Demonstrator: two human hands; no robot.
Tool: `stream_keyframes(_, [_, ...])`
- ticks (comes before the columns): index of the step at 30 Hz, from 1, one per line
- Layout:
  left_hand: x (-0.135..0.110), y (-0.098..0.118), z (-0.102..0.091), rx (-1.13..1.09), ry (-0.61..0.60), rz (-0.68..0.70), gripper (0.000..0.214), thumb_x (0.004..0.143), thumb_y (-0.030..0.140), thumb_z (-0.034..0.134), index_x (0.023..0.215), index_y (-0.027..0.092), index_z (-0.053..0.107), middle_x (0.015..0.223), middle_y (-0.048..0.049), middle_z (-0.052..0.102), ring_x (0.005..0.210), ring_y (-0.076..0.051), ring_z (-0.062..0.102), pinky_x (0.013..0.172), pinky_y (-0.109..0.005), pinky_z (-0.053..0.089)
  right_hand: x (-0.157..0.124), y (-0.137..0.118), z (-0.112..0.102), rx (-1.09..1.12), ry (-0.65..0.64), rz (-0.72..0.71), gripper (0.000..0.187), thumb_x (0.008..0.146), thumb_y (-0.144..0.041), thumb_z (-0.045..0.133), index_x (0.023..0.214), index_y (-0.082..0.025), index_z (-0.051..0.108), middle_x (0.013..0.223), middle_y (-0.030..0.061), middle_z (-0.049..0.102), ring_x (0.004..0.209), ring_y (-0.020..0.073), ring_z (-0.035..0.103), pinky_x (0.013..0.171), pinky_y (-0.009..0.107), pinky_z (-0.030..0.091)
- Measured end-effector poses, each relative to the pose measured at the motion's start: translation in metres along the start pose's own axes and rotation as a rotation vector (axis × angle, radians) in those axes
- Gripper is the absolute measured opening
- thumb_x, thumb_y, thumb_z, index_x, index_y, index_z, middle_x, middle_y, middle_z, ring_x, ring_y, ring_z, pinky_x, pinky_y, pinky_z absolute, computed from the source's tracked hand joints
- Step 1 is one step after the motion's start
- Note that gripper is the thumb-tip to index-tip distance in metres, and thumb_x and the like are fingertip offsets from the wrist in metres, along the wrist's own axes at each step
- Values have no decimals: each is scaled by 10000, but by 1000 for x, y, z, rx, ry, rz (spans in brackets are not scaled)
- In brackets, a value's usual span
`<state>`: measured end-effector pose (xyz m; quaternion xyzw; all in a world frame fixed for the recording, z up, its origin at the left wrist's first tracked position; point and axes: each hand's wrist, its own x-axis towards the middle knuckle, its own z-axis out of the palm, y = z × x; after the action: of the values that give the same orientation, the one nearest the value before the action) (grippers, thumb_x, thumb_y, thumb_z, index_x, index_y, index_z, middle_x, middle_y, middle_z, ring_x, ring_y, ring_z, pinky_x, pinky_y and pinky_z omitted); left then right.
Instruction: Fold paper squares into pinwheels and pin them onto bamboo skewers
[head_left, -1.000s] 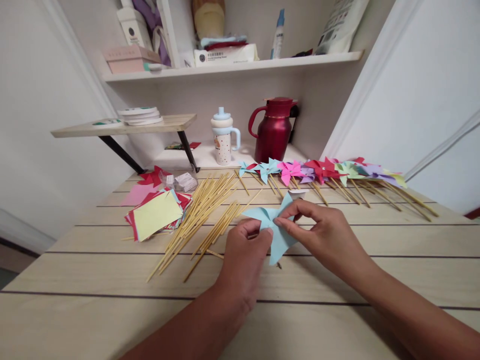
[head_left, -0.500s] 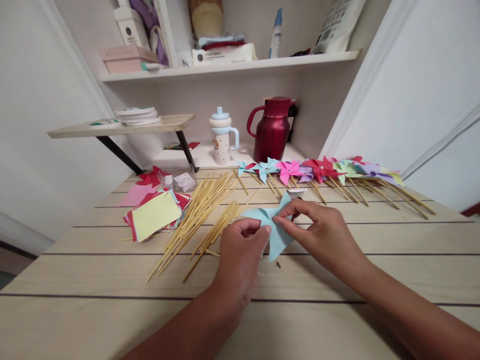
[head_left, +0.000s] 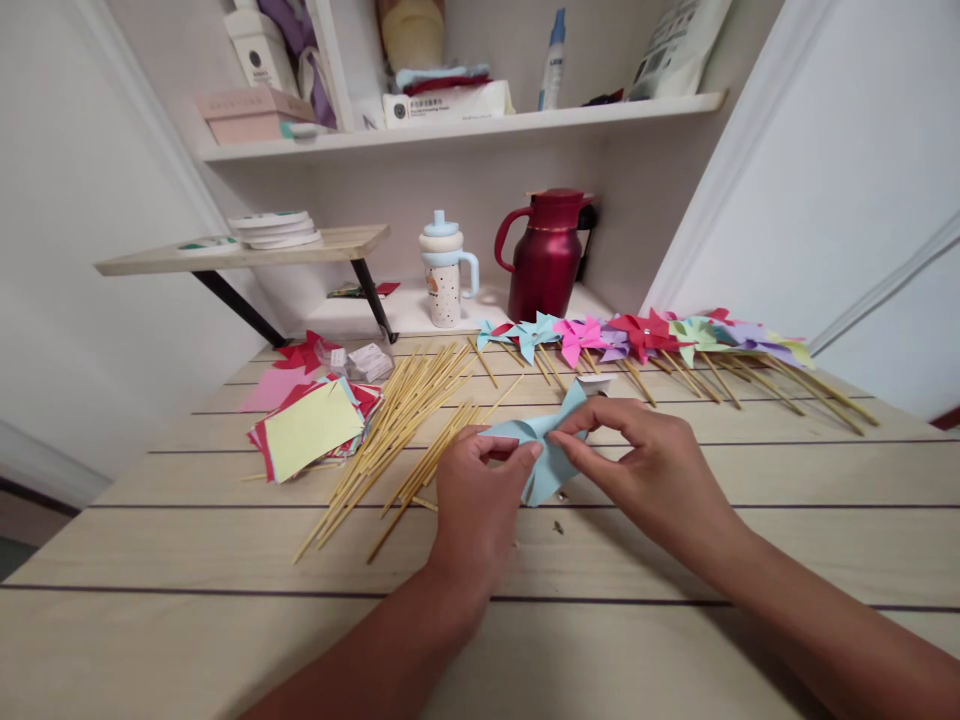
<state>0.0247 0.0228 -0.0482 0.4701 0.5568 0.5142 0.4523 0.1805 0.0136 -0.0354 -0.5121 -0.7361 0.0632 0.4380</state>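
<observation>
Pretty sure we're looking at somebody's home here, some kind of craft corner. A chunky red jug (head_left: 551, 265) and a speckled drinking cup (head_left: 445, 295) are sitting in a white alcove (head_left: 360, 200) right behind the plank-topped table (head_left: 637, 650). Up on the shelf (head_left: 540, 122), a pink box (head_left: 251, 118), a blue-capped bottle (head_left: 552, 75) and a soft pack (head_left: 465, 104) that's apparently reading "facial cleansing towel" are standing or lying around, so it's feeling like ordinary household clutter. Paper pinwheels (head_left: 646, 336) and thin sticks (head_left: 397, 430) are covering part of the table, giving off hobby-at-home vibes.
</observation>
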Motion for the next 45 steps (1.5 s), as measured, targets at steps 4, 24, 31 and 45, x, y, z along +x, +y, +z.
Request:
stream_keyframes(4, [-1, 0, 2, -12, 4, 8, 131, 634, 271, 802, 649, 167, 724, 658, -27, 650, 627, -163, 598, 545, -253, 440, -1, 1, -1, -1, 16, -8, 123, 837, -206, 662, 726, -234, 618, 700, -28, 667, 678, 152, 581, 646, 290, 438])
stream_keyframes(24, [3, 2, -1, -269, -43, -118, 192, 639, 293, 814, 659, 150, 687, 636, -7, 683, 562, -107, 573, 538, -214, 435, 2, 5, 10, 749, -143, 523, 752, 728, -448, 798, 1391, -308, 471, 1267, 83, 645, 1149, 267, 616, 928, 413, 521])
stream_keyframes(31, [0, 4, -1, -288, -37, -91, 162, 633, 258, 806, 651, 150, 686, 622, -7, 685, 535, -102, 568, 516, -209, 429, 2, 0, 8, 798, -227, 556, 374, 761, -460, 760, 1045, -221, 719, 973, 54, 745, 897, 224, 673, 819, 357, 529])
stream_keyframes(45, [-5, 6, 2, -247, -106, -45, 141, 662, 279, 794, 693, 158, 728, 725, -41, 694, 640, -145, 627, 581, -244, 487, -1, 6, 5, 484, -104, 431, 194, 809, -401, 696, 872, -222, 734, 901, 30, 760, 872, 238, 686, 790, 356, 527])
